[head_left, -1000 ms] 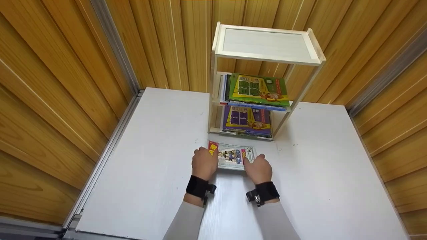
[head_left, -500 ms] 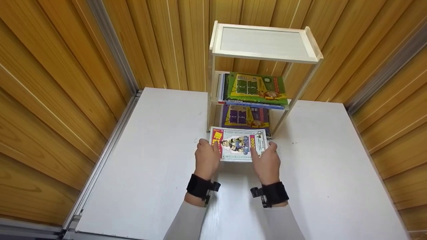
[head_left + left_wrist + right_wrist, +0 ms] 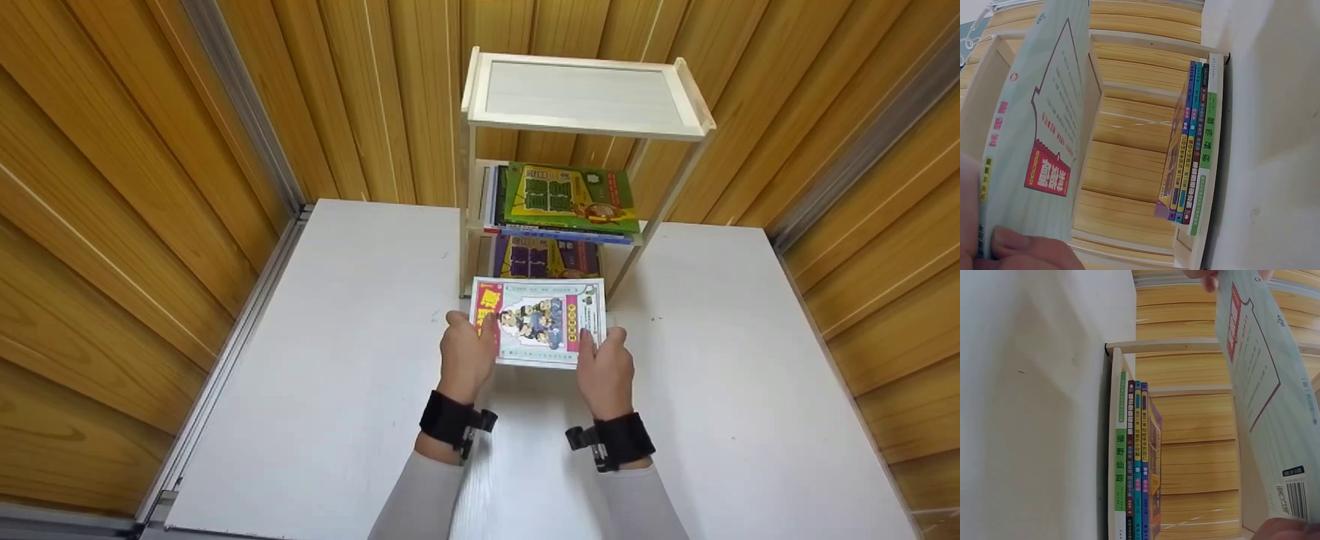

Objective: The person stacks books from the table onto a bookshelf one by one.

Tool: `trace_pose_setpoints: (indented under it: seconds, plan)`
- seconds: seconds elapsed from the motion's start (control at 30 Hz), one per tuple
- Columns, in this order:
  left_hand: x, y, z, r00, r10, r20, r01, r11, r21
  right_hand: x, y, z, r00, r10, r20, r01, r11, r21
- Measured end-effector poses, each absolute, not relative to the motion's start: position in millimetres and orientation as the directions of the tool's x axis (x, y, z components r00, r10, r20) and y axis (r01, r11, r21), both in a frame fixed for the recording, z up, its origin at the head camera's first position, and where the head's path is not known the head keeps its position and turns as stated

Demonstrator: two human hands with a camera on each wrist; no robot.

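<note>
A pale book (image 3: 536, 321) with a pink strip and a cartoon group on its cover is held up off the table, in front of the shelf's lower level. My left hand (image 3: 466, 352) grips its left end, thumb on the cover. At the other end my right hand (image 3: 606, 371) pinches the book the same way. The left wrist view shows the book's pale underside (image 3: 1039, 124) with left-hand fingers (image 3: 1033, 253) curled beneath it. A barcode shows on the underside (image 3: 1264, 382) in the right wrist view.
A pale wooden shelf rack (image 3: 585, 129) stands at the back of the white table (image 3: 360, 375). Its middle level bears a stack topped by a green book (image 3: 570, 196). Below lies another stack with a purple book (image 3: 547, 256) on top. Wood-panelled walls (image 3: 112, 225) surround the table.
Both hands have raised the book from near the tabletop and brought it closer to the rack. It now covers the front of the lower stack in the head view.
</note>
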State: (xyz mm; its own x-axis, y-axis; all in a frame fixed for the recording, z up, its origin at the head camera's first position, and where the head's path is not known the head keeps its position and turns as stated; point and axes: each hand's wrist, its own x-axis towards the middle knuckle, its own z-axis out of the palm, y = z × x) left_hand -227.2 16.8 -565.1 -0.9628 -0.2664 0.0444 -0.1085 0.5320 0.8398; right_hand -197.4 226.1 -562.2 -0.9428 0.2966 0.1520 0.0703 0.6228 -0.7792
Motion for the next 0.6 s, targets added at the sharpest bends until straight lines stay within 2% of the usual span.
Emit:
trace_pose_setpoints:
  seconds: [0.37,0.6]
  plan:
    - [-227.0,9.2,-567.8,-0.977,-0.193,0.089,-0.050,0.615,0.787,-198.3,224.6,-568.2,-0.963,0.256,0.084,0.090,0.601,-0.794]
    - [-226.7,9.8,-570.3,-0.976,-0.189,0.104,-0.041,0.635,0.772,-202.1,232.2,-585.7,-0.957,0.247,0.150,0.020,0.576,-0.817]
